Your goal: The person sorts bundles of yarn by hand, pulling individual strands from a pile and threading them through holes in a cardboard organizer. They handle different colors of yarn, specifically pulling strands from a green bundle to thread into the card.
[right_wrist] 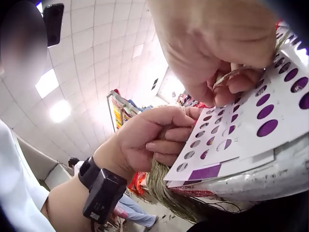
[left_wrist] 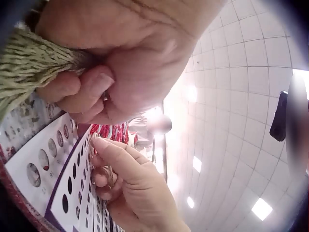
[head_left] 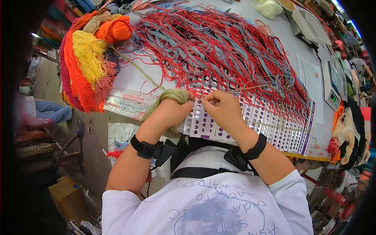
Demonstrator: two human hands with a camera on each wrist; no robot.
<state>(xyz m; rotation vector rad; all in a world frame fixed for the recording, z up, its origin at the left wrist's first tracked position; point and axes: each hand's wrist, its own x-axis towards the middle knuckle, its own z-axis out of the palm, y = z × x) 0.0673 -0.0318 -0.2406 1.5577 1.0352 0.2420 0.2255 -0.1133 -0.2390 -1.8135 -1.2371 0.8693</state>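
Clasping an olive-green yarn skein [head_left: 174, 94] inside curled fingers of the left hand [head_left: 171, 112]; pinching a yarn strand [right_wrist: 231, 74] between closed fingertips of the right hand [head_left: 226, 111].

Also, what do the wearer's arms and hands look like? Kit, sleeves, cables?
Left hand and right hand: no gloves. Short white sleeves. Each wrist has a black strap with a boxy black unit; the left unit shows small pale markings. Thin dark cable near the left one.
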